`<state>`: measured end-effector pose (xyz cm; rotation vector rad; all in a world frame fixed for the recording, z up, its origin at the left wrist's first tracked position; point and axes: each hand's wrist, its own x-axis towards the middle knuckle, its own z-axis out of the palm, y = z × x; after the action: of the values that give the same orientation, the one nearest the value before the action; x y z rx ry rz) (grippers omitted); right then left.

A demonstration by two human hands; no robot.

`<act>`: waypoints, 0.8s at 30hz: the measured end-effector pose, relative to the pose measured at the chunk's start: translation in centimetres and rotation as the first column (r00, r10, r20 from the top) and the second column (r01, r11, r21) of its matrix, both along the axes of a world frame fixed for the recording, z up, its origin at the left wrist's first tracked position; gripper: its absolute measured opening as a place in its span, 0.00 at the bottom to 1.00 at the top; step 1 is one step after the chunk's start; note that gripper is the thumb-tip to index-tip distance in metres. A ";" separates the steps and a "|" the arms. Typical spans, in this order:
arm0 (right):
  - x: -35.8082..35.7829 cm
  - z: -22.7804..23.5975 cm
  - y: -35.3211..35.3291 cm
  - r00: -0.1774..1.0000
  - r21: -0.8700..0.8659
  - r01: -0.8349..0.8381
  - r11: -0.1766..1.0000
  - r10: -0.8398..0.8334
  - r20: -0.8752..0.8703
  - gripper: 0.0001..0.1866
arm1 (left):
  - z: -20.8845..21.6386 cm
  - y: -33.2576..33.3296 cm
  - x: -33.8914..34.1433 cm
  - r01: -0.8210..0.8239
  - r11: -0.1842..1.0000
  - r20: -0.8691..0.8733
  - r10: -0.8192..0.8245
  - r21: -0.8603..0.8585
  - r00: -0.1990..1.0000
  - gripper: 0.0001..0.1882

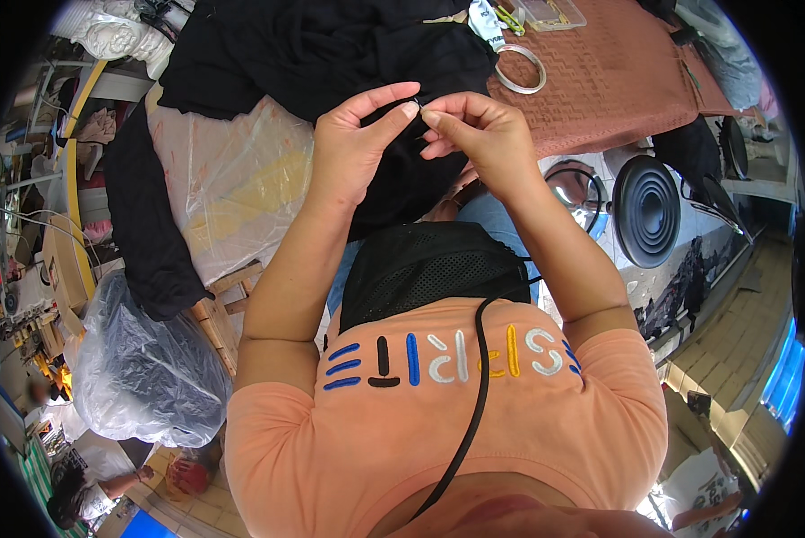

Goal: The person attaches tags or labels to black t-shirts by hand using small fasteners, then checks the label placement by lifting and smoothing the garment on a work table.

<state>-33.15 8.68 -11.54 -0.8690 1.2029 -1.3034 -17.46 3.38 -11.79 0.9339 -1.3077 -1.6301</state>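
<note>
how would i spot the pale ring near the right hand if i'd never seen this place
Find the brown cloth at the upper right. On its left part, beside the black fabric and just beyond the right hand, lies the pale ring. Its round, open middle, with brown showing through, sets it apart from the black fabric.
</note>
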 end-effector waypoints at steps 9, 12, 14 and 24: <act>-1.4 0.1 -0.2 0.880 -0.218 0.073 0.973 -0.166 -0.444 0.08 | 0.4 -1.1 0.4 0.045 0.995 -0.059 -0.040 0.088 0.997 0.17; -1.7 0.3 -0.5 0.773 -0.386 0.009 0.923 -0.251 -0.583 0.09 | 0.7 -1.2 0.4 0.051 0.997 -0.048 -0.048 0.057 0.998 0.18; -1.5 0.7 -0.9 0.691 -0.473 -0.058 0.879 -0.306 -0.654 0.09 | 0.9 -1.0 0.2 0.044 0.998 -0.034 -0.042 0.054 0.999 0.18; -2.0 2.7 -2.4 0.830 -0.173 -0.161 0.972 0.038 -0.557 0.05 | 0.8 -1.5 0.0 -0.008 0.990 0.139 0.028 -0.142 0.990 0.16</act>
<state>-35.20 6.29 -8.84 -1.5223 1.4468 -1.1403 -17.42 1.89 -11.01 0.9853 -1.4859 -1.4582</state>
